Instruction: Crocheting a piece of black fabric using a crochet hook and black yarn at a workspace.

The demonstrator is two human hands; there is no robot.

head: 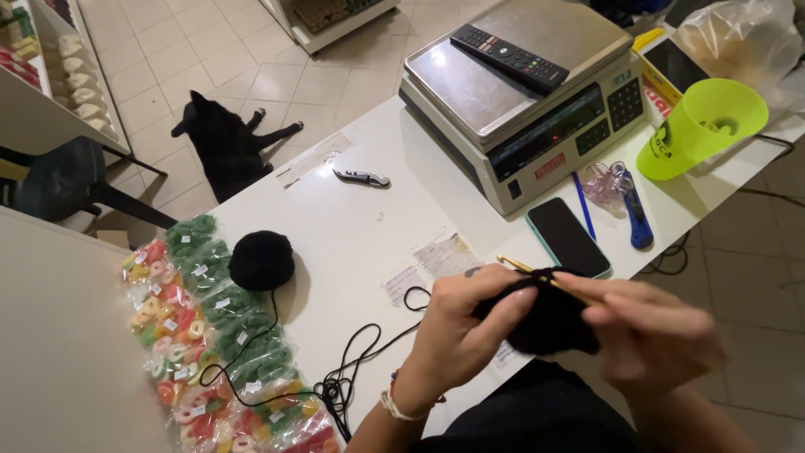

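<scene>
I see my left hand [457, 331] pinching the near-left side of a small black crocheted yarn piece [549, 323], held above the white tabletop [352, 226]. My right hand [650, 335], blurred, closes on a slim golden crochet hook [528, 270] whose long axis runs from the right hand up and leftward, tip beyond the left fingers. Both hands meet on the piece. A black strand [335, 382] trails leftward to a round black yarn ball [262, 260], well left of the left hand. A black smartphone [568, 236] lies just beyond the hands; open tabletop lies beyond-left.
</scene>
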